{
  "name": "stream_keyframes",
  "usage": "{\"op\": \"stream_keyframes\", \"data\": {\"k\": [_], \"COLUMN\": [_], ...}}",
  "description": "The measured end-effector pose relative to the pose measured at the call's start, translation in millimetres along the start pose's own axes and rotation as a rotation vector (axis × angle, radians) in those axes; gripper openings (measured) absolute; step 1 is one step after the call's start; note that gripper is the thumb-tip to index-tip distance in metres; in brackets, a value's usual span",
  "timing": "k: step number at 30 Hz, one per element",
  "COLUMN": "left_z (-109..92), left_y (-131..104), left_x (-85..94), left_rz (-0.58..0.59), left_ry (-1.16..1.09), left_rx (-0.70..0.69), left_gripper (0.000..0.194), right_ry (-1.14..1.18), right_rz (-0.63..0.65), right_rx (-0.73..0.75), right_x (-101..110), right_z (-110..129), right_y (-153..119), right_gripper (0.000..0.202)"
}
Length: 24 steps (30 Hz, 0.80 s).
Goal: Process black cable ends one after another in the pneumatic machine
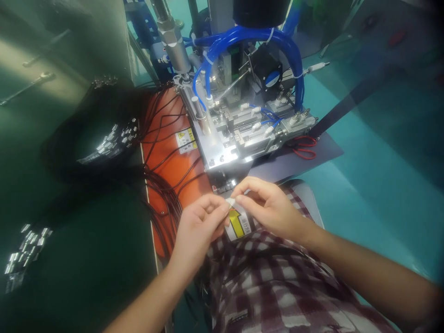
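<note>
Your left hand [197, 226] and right hand [274, 210] pinched a pale piece [231, 201] between them, direction and long axis unclear; both hands angled inward.

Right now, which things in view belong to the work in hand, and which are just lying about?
Likely in the work:
pale piece, at the fingertips of left hand and right hand
machine

Seemingly lying about, untouched:
black cables
red loop
</note>
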<state>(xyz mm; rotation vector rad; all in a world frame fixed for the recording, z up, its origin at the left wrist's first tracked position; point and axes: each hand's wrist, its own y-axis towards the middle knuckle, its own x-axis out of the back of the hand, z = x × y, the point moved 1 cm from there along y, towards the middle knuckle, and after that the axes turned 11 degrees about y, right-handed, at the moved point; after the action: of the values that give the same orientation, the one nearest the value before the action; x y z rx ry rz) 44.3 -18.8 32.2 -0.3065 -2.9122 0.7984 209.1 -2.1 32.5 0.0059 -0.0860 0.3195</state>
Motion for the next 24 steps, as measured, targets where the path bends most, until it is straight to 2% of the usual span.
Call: {"op": "stream_keyframes", "data": {"k": [15,21,24], "left_z": [-1.7,0.7,1.3], "left_y": [-0.7,-1.4,-1.0], "left_x": [2.6,3.4,3.1], "left_rz": [-0.001,-0.012,-0.014], "left_ry": [-0.033,-0.04,-0.053], "left_rx": [-0.027,-0.039,-0.069], "left_gripper": [0.023,0.022,0.021], "right_ry": [-0.01,-0.009,0.039], "right_rz": [-0.052,-0.044,-0.03], "right_rx": [0.142,0.144,0.065], "right_x": [-4.3,-5.8,-7.9], "right_z": [-8.2,-6.3,-5.1], "right_y": [-1.4,-1.0,-1.0], "right_gripper": [0.009,0.006,0.007]}}
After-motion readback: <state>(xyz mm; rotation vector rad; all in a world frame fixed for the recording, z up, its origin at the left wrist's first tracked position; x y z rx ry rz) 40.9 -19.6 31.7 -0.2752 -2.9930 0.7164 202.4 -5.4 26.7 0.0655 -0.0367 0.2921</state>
